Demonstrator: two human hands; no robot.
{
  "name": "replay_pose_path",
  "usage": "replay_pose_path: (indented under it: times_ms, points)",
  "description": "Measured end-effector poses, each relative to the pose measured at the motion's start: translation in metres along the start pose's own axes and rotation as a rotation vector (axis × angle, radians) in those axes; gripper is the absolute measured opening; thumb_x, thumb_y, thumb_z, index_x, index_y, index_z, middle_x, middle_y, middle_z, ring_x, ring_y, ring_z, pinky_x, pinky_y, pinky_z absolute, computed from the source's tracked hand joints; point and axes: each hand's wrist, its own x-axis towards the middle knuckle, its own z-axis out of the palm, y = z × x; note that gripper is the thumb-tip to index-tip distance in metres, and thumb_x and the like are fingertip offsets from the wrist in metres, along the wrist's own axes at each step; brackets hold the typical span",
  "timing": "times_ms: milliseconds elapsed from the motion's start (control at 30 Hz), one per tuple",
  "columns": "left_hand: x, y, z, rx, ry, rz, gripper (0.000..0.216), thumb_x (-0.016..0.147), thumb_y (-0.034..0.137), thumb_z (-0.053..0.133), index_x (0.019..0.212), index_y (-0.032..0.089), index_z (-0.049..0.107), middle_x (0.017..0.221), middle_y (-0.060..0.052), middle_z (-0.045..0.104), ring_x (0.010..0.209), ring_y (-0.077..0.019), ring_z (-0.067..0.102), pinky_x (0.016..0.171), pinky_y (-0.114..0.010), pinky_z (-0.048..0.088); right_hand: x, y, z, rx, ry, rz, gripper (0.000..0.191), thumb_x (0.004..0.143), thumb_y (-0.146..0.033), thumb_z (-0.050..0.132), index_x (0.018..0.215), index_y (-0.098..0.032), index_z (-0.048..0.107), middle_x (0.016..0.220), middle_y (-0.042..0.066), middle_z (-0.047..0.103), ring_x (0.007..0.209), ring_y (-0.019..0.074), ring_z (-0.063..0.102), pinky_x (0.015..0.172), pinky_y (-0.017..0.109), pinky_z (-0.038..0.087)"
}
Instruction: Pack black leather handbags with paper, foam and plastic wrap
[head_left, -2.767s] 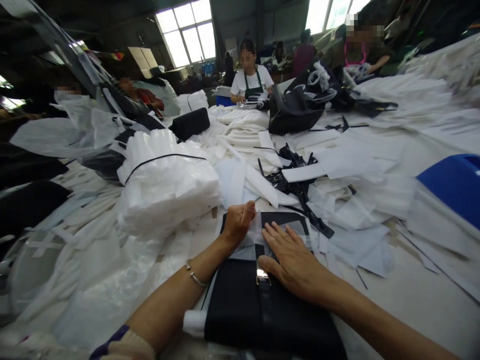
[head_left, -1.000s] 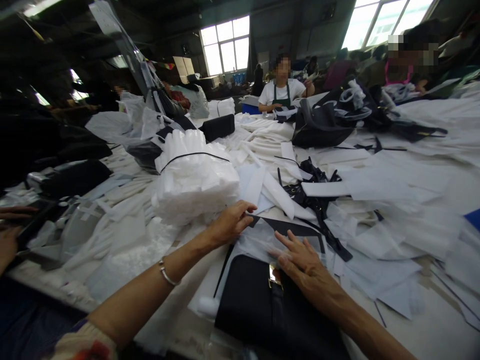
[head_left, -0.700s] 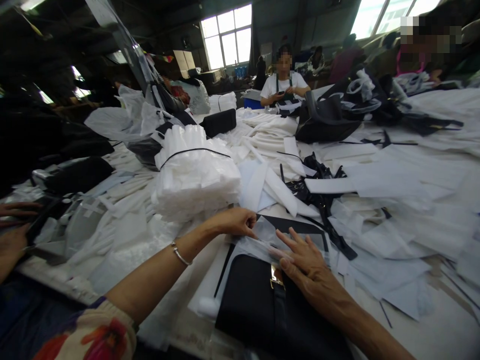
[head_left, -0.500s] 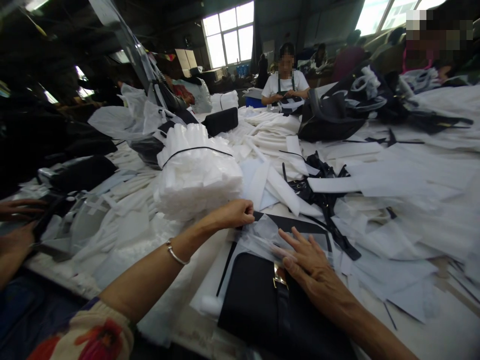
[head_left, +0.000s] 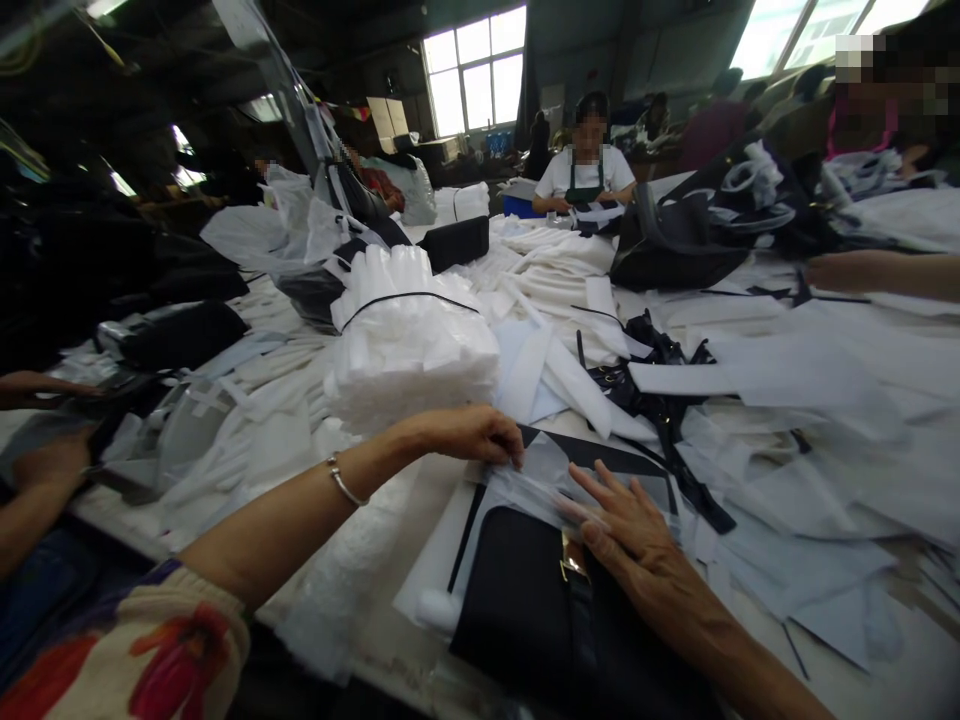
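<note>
A black handbag with a gold buckle clasp lies flat on the table in front of me. Across its upper part is a thin translucent plastic sheet, crumpled along the middle. My left hand has its fingers pinched together at the sheet's left edge. Palm down, my right hand rests over the sheet and the bag beside the clasp, fingers spread. Part of the bag is hidden under my right hand and forearm.
A strapped bundle of white foam sheets stands just beyond my left hand. Black straps with buckles lie to the right among loose white sheets. A co-worker's hands are at the left edge; another person's arm reaches in from the right.
My left hand has turned from a closed fist to fingers pointing down at the sheet. My right hand stays spread over the bag. Another person's arm has come in at the right.
</note>
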Motion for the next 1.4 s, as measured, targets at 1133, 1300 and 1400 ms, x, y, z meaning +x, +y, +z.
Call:
replay_pose_path:
  times_ms: [1133,1300,1400]
  points:
    - [0.041,0.028,0.030,0.398,0.262,-0.053,0.032,0.088,0.042,0.062,0.111,0.020,0.066,0.106,-0.006,0.071,0.101,-0.0236,0.061,0.086,-0.030,0.044,-0.001,-0.005,-0.001,-0.003,0.004,-0.030,0.036,0.099,-0.047,0.042,0.130,-0.040,0.060,0.150,-0.002,0.046,0.148,0.0292,0.021,0.117,0.066,0.004]
    - [0.037,0.035,0.032,0.386,0.270,-0.186,0.015,0.083,0.034,0.065,0.088,0.021,0.070,0.081,-0.002,0.071,0.076,-0.0193,0.062,0.067,-0.026,0.041,-0.001,-0.006,-0.002,0.028,0.017,-0.006,0.037,0.099,-0.048,0.040,0.128,-0.040,0.062,0.154,-0.003,0.039,0.149,0.0281,0.017,0.119,0.062,0.004]
    - [0.025,0.033,0.032,0.298,0.268,-0.276,0.009,0.081,0.028,0.063,0.084,0.021,0.068,0.080,-0.001,0.070,0.073,-0.0167,0.060,0.063,-0.024,0.037,-0.002,-0.008,-0.003,0.086,0.053,0.031,0.038,0.097,-0.052,0.041,0.115,-0.035,0.071,0.160,-0.003,0.028,0.150,0.0291,0.012,0.119,0.060,0.005]
